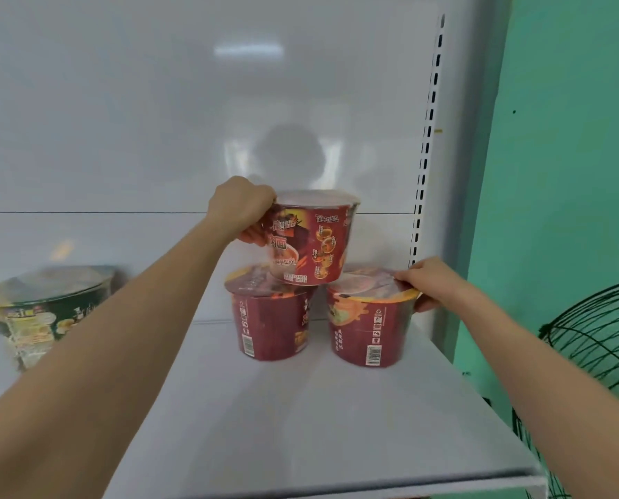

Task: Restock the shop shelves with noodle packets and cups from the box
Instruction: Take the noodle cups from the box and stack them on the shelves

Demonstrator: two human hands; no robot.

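Observation:
Two red noodle cups stand side by side near the back of a white shelf: the left cup and the right cup. A third red cup sits tilted on top, across their lids. My left hand grips the top cup's left rim and side. My right hand holds the right cup's lid rim at its right edge, fingers on the lid and thumb under the rim.
A green noodle cup stands at the shelf's left. The white back panel and a slotted upright close the rear. A green wall and a black wire fan guard are to the right.

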